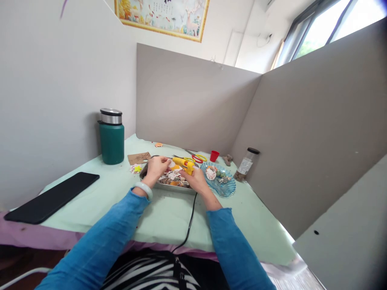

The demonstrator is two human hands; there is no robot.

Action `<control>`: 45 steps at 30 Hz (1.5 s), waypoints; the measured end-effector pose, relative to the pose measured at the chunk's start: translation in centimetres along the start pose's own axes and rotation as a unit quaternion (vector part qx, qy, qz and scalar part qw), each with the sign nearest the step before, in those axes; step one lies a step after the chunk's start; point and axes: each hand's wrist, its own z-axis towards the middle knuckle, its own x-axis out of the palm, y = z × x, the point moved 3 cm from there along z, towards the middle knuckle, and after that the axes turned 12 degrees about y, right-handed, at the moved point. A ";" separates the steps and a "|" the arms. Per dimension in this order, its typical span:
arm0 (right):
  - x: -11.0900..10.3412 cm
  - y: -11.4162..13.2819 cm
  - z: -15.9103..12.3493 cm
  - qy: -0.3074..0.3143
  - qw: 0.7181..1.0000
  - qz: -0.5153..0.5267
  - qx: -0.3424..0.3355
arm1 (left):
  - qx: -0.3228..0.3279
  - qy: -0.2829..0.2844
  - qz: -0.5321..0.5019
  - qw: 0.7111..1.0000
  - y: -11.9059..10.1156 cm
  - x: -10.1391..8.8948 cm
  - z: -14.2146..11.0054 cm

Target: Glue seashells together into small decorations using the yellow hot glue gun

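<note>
My right hand is wrapped round a yellow hot glue gun, whose nozzle points left. Its black cord runs down over the table's front edge. Close to the nozzle, my left hand pinches a small pale piece that looks like a shell. Both hands are above a metal tray of mixed shells. Parts of the tray are hidden behind my hands and wrists.
A blue glass dish with shells is right of the tray. Behind are scissors and a red cup. A jar stands right; a green bottle and black mat are left. Grey panels enclose the table.
</note>
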 end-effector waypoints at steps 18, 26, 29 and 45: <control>0.0 0.4 -0.2 -0.016 1.000 -0.024 0.004 | 0.007 -0.003 0.010 1.000 -0.2 -0.1 -0.2; 0.1 0.1 -0.1 -0.007 0.999 -0.031 -0.004 | 0.008 -0.001 0.007 1.000 0.1 0.0 0.2; 0.1 0.1 0.0 -0.014 0.999 -0.037 -0.005 | 0.008 -0.002 0.007 1.000 0.4 0.0 0.4; 0.2 -0.3 0.1 -0.015 0.999 -0.037 -0.008 | -0.004 0.009 -0.029 1.000 0.6 0.0 0.5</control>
